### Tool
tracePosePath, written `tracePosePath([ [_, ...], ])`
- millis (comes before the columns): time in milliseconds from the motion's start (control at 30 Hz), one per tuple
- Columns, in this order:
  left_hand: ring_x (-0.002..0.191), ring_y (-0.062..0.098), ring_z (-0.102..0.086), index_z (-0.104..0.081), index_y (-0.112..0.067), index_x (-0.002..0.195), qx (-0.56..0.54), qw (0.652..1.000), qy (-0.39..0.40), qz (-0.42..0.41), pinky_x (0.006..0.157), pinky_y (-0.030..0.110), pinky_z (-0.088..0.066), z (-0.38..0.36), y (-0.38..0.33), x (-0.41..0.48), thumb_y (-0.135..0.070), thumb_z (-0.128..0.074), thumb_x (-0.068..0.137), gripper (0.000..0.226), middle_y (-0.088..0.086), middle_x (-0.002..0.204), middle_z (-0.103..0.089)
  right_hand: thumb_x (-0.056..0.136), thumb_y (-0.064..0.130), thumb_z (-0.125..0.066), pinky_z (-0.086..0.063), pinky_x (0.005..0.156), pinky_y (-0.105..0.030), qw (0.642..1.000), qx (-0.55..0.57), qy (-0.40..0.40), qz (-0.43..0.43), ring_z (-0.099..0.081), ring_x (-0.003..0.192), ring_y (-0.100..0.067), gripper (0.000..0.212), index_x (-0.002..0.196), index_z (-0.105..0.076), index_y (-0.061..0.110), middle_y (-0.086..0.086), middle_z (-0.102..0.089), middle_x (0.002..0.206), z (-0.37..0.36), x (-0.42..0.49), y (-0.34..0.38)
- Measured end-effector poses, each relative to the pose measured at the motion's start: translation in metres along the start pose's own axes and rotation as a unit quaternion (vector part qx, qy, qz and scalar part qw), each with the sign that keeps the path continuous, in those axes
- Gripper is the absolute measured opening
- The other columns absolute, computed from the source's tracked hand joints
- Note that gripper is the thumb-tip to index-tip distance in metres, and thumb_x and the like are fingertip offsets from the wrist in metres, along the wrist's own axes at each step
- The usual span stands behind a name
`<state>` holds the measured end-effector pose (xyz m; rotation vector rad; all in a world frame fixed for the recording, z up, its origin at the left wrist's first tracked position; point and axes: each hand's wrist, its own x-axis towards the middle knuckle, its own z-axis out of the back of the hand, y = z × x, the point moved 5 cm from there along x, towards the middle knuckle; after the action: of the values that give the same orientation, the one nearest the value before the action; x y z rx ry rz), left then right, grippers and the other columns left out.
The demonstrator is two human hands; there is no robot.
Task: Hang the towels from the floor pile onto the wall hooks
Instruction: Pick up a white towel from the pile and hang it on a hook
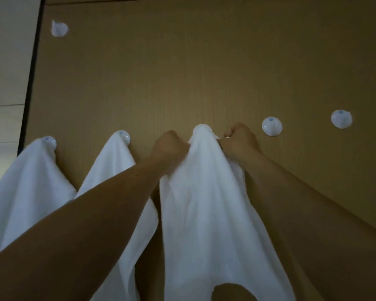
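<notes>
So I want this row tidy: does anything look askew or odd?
One white hook sits alone high at the upper left, far above the row, and its outline looks ragged, unlike the round empty hooks at the right. The hung towels drape evenly; the left hand and right hand grip the third towel at its hook.

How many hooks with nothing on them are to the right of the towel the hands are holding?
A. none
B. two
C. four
B, two: the near bare hook and the far bare hook sit to the right of the towel, which the left hand and the right hand both grip.
</notes>
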<state>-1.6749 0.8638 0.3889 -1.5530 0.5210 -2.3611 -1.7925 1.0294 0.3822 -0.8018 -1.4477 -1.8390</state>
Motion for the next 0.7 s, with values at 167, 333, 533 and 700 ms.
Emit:
tracePosePath([
  [167, 0.063, 0.007, -0.045, -0.043, -0.016, 0.089, 0.028, 0.997, 0.062, -0.028, 0.049, 0.023, -0.029, -0.026, -0.006, -0.027, -0.028, -0.057, 0.085, 0.018, -0.006, 0.077, -0.047, 0.08, 0.036, -0.058, -0.046, 0.067, -0.034, 0.991, -0.129, 0.013, 0.032, -0.056, 0.084, -0.021, 0.024, 0.098, -0.051, 0.021, 0.0, -0.055, 0.096, -0.014, -0.031, 0.007],
  [333, 0.071, 0.014, -0.053, -0.056, -0.012, 0.082, 0.124, 0.981, 0.151, 0.01, 0.057, 0.023, -0.039, -0.023, -0.004, -0.037, -0.03, -0.059, 0.087, 0.018, 0.003, 0.086, -0.056, 0.087, 0.03, -0.053, -0.034, 0.08, -0.035, 0.936, -0.282, -0.105, 0.182, -0.045, 0.098, -0.024, 0.016, 0.099, -0.059, 0.021, -0.002, -0.051, 0.107, -0.017, -0.061, 0.011],
  [533, 0.098, 0.025, -0.046, -0.037, -0.017, 0.128, 0.366, 0.881, -0.099, -0.283, 0.078, 0.035, -0.033, -0.021, -0.047, -0.053, -0.035, -0.048, 0.091, 0.044, 0.008, 0.116, -0.049, 0.098, 0.033, -0.039, -0.044, 0.065, -0.033, 0.987, -0.029, -0.002, 0.16, -0.055, 0.068, -0.016, 0.035, 0.082, -0.059, 0.009, -0.002, -0.06, 0.076, -0.021, -0.067, 0.007],
  [700, 0.077, 0.001, -0.061, -0.058, -0.016, 0.116, -0.009, 0.986, 0.031, -0.162, 0.065, 0.006, -0.043, -0.015, -0.035, -0.052, -0.042, -0.041, 0.098, 0.036, -0.005, 0.097, -0.062, 0.093, 0.058, -0.037, -0.049, 0.073, -0.036, 0.987, -0.075, 0.058, 0.127, -0.061, 0.08, -0.019, 0.047, 0.108, -0.054, 0.017, -0.001, -0.063, 0.089, -0.016, -0.062, 0.022],
])
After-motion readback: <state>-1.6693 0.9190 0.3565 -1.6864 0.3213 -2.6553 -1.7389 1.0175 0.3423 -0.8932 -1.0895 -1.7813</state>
